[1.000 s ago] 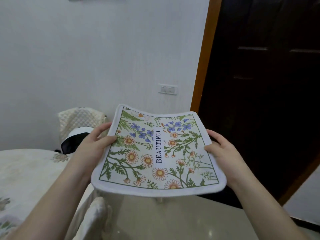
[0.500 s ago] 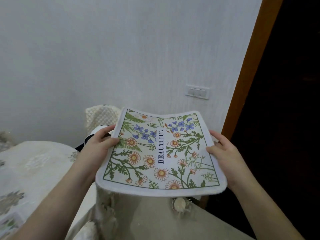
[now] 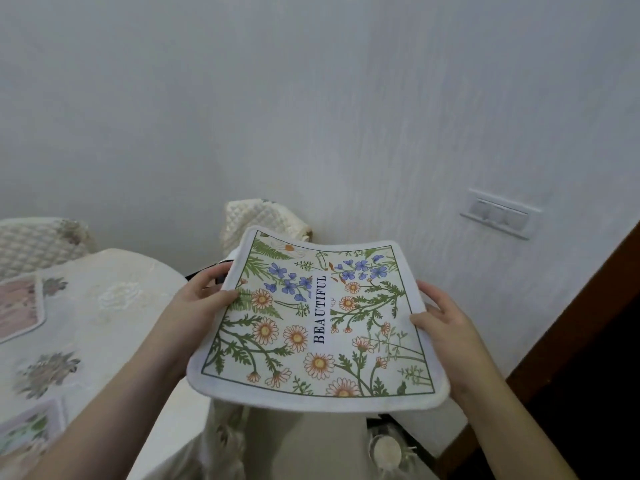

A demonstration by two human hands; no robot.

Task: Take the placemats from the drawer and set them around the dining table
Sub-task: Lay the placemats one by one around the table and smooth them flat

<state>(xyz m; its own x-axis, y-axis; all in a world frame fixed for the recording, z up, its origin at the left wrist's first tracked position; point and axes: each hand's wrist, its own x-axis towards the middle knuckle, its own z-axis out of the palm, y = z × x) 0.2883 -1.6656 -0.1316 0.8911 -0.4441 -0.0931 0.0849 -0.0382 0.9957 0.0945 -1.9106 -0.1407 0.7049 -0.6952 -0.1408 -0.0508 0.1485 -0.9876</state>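
Observation:
A white-edged floral placemat [image 3: 322, 323] printed with the word BEAUTIFUL is held flat in the air at chest height. My left hand [image 3: 199, 299] grips its left edge, thumb on top. My right hand [image 3: 440, 323] grips its right edge the same way. The dining table [image 3: 114, 306], covered in a cream embroidered cloth, lies to the left and below. Two more placemats lie on it: a pinkish placemat [image 3: 19, 306] at the far left and a floral placemat [image 3: 31, 427] at the lower left edge.
Two chairs with quilted cream covers stand by the table, one chair [image 3: 263, 220] behind the held mat and another chair [image 3: 38, 244] at the far left. A white wall with a light switch [image 3: 498, 216] is ahead. A dark wooden door frame [image 3: 571, 327] runs along the right.
The view has swung left: the dark door has slid off to the right and more of the table with its placemats has come into sight. Both hands keep the same hold on the mat.

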